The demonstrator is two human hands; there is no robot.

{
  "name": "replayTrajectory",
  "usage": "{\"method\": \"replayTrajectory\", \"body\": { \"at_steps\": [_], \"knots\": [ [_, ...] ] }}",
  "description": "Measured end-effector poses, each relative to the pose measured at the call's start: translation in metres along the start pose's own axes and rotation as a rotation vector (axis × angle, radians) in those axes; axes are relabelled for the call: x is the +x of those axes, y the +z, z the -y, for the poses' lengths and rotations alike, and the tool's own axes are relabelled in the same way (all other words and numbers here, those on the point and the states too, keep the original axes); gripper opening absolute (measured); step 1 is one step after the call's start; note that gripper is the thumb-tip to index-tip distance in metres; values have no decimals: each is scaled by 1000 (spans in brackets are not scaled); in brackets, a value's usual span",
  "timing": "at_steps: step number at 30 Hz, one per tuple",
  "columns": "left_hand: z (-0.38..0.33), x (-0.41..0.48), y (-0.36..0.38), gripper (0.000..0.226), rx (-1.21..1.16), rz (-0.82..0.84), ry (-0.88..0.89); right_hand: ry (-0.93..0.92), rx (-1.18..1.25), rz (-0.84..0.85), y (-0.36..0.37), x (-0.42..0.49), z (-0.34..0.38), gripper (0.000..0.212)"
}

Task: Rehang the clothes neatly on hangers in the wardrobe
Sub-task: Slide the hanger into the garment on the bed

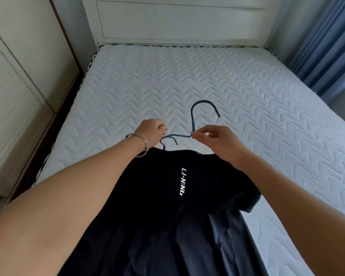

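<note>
head | right hand [217, 140] pinches hanger [191, 116] neck | left hand [150, 134] grips shoulder

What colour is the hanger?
The hanger is blue; the head view shows it best.

Bare quilted mattress [207, 76] w/ white headboard [179, 20], panelled cream doors [18, 80] left, blue curtains [327, 46] right.

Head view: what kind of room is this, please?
Most likely a bedroom. A bare quilted mattress lies against a white headboard, blue curtains hang on the right, and panelled doors, perhaps a wardrobe, stand on the left.
</note>
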State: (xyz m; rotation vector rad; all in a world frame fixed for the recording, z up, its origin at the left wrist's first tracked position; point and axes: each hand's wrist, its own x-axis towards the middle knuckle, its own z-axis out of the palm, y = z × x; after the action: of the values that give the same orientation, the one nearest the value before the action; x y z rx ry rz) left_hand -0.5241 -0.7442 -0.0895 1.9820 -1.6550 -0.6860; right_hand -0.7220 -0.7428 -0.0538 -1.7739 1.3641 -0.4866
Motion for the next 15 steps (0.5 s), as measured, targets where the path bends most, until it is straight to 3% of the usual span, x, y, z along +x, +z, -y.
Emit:
{"method": "replayTrajectory", "body": {
  "at_steps": [3,10,15],
  "knots": [
    [-19,-14,-43,33,57,-13,70,-45,22,-58,-19,-13,39,19],
    [-49,-102,-160,27,-49,-265,266,-195,-29,-106,-47,-68,171,25],
    [-72,-181,-242,39,259,-387,390,-164,32,-2,-56,-116,269,25]
  ]
}}
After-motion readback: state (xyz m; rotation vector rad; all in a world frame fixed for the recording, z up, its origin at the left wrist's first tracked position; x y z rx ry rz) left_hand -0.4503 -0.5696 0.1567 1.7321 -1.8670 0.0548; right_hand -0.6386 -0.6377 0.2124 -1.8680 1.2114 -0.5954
